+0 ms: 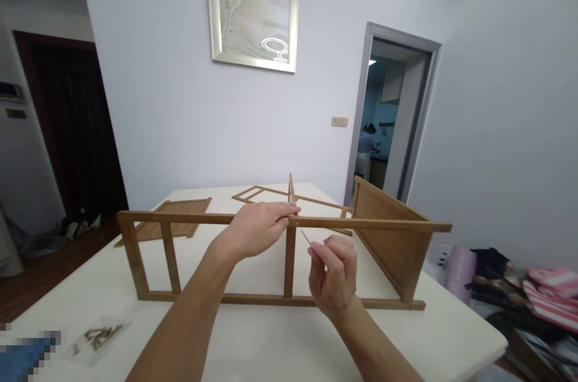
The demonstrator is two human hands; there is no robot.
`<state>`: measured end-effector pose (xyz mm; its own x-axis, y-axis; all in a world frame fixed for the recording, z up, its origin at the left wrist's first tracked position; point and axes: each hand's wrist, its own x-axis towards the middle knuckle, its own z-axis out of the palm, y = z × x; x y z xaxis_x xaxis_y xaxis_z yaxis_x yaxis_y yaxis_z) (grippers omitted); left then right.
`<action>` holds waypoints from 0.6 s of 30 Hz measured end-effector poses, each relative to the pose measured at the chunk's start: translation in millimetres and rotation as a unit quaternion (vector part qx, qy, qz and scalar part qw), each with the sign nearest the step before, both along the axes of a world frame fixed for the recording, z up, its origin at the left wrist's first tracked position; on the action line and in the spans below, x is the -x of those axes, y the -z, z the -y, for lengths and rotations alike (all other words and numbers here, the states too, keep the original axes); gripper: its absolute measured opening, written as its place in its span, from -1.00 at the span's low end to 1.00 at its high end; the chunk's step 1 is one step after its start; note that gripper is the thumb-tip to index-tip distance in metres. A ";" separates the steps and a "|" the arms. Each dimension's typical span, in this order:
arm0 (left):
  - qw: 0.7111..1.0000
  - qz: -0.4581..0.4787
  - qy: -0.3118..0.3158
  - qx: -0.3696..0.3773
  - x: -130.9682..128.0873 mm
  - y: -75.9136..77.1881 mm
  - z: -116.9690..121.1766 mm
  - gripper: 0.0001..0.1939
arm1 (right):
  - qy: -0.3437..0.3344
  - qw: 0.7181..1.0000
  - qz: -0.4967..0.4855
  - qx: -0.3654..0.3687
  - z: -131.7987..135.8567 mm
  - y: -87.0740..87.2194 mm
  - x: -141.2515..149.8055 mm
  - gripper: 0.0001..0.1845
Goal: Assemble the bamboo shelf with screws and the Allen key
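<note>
Our right hand (333, 270) pinches a thin metal rod (306, 238) beside the wooden frame (370, 223).
Our left hand (256, 229) is clamped on the frame's upper rail, near the middle crosspiece (289, 258). The frame stands on the pale tabletop (253, 346), with a flat wooden panel (180, 217) behind its left part and a bag of small metal parts (100, 338) in front.

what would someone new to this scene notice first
The wooden frame standing across the white table, with the left hand on its top rail and the right hand holding a thin metal rod just below. Next, the large framed picture on the wall above.
</note>
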<state>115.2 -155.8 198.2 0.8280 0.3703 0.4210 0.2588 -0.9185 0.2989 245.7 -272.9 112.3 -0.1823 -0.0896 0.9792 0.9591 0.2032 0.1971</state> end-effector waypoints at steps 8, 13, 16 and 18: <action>1.000 -0.002 -0.002 0.020 0.4 0.5 -0.7 -0.56 | -0.005 1.000 -0.020 0.015 7.9 10.5 -0.5 -0.54; 1.000 0.004 -0.003 -0.003 -0.2 2.4 -1.9 -0.56 | 0.000 0.999 -0.034 0.019 6.1 9.3 0.5 -0.55; 1.000 0.010 -0.002 -0.002 -0.3 2.9 -1.7 -0.57 | -0.002 0.999 -0.036 0.020 4.7 9.7 0.6 -0.55; 1.000 0.013 -0.002 0.002 -0.3 2.7 -1.2 -0.58 | -0.005 0.999 -0.035 0.024 4.0 10.4 0.5 -0.55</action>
